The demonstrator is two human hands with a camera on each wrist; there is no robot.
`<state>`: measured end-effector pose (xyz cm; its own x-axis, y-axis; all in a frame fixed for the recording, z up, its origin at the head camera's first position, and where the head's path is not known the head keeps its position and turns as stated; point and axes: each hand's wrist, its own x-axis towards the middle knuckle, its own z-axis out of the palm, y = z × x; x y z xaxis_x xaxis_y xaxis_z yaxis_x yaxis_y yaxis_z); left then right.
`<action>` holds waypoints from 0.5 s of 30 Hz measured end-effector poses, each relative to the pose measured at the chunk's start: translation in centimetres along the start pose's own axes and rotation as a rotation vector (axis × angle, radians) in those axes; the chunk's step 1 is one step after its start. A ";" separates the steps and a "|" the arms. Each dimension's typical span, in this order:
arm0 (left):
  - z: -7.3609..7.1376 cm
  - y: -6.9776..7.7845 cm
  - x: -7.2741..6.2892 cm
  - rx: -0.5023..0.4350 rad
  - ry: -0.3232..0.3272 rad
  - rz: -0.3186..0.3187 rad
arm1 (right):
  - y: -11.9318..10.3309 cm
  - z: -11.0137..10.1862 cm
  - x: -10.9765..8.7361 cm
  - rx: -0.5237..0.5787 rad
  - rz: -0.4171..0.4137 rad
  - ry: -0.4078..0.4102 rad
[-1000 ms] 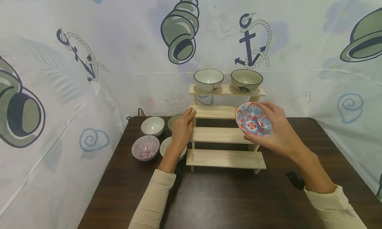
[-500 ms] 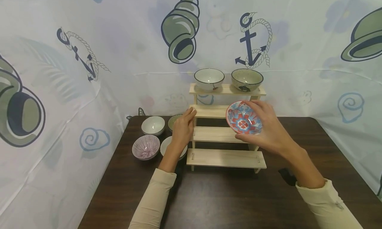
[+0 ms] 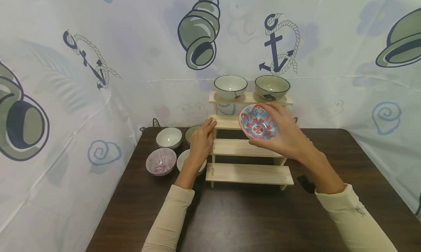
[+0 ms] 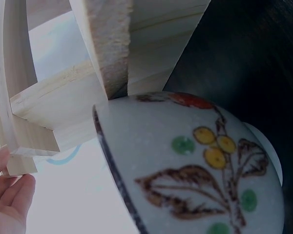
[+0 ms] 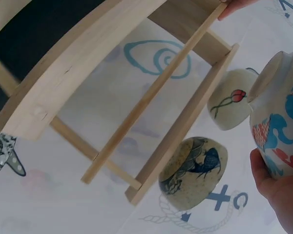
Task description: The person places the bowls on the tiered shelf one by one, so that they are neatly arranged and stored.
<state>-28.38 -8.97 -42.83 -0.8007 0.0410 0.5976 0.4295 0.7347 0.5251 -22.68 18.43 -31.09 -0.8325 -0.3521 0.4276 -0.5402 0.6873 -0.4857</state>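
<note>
My right hand (image 3: 291, 137) grips a red-and-blue patterned bowl (image 3: 258, 122) between thumb and fingers. The bowl is tilted, its inside facing me, in front of the second tier from the top of a wooden step shelf (image 3: 248, 173). In the right wrist view the outside of this bowl (image 5: 278, 126) shows at the right edge. My left hand (image 3: 201, 142) holds the left end of that same tier; the left wrist view shows its fingers (image 4: 20, 195) pinching the wood. On the top tier stand a white bowl (image 3: 230, 87) and a greenish bowl (image 3: 272, 87).
Left of the shelf, on the dark table (image 3: 230, 222), sit a white bowl (image 3: 169, 138), a purple-streaked bowl (image 3: 161, 161), a greenish bowl (image 3: 190, 134) and another white bowl (image 3: 182, 160), the last two partly behind my left arm. A patterned cloth (image 3: 148, 44) hangs behind.
My right hand has carried the patterned bowl leftward and slightly up, across the front of the shelf. The left hand stays at the shelf's left end.
</note>
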 end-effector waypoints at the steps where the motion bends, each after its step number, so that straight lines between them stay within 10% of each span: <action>1: 0.0 0.0 0.0 0.002 -0.001 -0.001 | -0.2 0.1 0.2 0.002 0.005 -0.003; 15: 0.1 -0.1 0.0 0.006 0.022 0.025 | -1.3 2.1 3.1 0.063 0.045 0.023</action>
<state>-28.51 -8.96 -42.93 -0.7803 0.0442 0.6238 0.4465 0.7377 0.5063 -24.77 15.11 -30.72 -0.8534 -0.3068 0.4215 -0.5098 0.6604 -0.5513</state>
